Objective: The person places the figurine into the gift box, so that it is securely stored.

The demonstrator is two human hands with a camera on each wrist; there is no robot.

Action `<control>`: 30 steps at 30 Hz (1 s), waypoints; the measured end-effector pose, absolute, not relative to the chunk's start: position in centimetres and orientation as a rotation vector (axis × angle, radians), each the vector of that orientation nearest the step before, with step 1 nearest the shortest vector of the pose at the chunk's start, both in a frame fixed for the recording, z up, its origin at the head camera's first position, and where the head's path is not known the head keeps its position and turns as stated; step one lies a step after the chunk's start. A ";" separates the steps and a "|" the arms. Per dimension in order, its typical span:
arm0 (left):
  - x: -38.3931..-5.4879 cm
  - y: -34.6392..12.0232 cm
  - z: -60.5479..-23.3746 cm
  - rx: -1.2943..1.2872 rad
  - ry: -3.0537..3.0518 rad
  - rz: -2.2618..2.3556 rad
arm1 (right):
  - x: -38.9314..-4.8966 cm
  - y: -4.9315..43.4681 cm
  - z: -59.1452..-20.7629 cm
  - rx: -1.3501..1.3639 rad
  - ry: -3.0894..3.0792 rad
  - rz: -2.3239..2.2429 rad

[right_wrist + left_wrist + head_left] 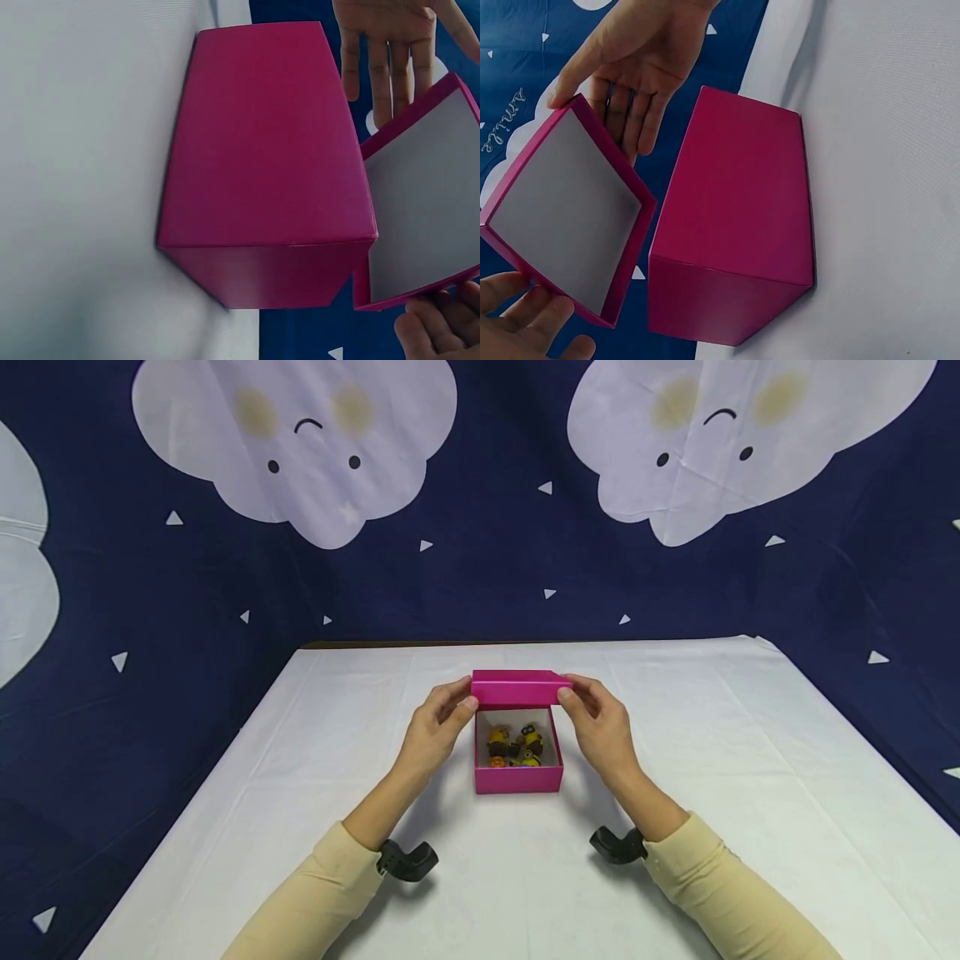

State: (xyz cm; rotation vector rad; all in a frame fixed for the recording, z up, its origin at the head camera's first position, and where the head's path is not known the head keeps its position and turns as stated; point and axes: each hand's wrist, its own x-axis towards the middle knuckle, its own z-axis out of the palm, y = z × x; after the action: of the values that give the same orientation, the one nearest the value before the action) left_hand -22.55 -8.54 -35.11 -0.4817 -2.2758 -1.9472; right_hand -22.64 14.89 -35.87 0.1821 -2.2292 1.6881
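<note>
A magenta box (518, 780) stands uncovered on the table, with several small yellow figures (530, 739) inside it. Its lid (521, 688) is raised above the box's far edge and tilted, its pale inside (570, 202) showing in both wrist views. My left hand (435, 727) pinches the lid's left end between thumb and fingers. At the opposite end my right hand (603, 727) holds the lid the same way. The box's outer walls (262, 142) fill the middle of the right wrist view, and the figures are hidden there.
A white cloth covers the table (300, 827). Behind it hangs a dark blue curtain (495, 585) with clouds and small white triangles. Each wrist carries a black curved mount (408, 862).
</note>
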 end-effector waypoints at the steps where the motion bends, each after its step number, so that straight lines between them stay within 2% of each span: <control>1: -22.6 -8.5 -35.1 -0.481 -2.277 -1.939 | -22.6 14.9 -35.9 0.206 -2.229 1.692; 10: -22.2 -9.1 -35.6 -0.447 -2.325 -1.842 | -21.7 15.7 -36.7 0.368 -2.281 1.737; 30: -20.5 -9.8 -37.3 -0.391 -2.518 -1.769 | -20.4 17.6 -37.9 0.478 -2.487 1.698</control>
State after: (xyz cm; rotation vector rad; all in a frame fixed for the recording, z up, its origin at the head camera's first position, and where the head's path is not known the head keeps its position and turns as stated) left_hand -20.47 -9.80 -37.27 -0.3909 -2.5176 -1.7686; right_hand -20.38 17.63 -37.86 0.4781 -2.4868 1.6982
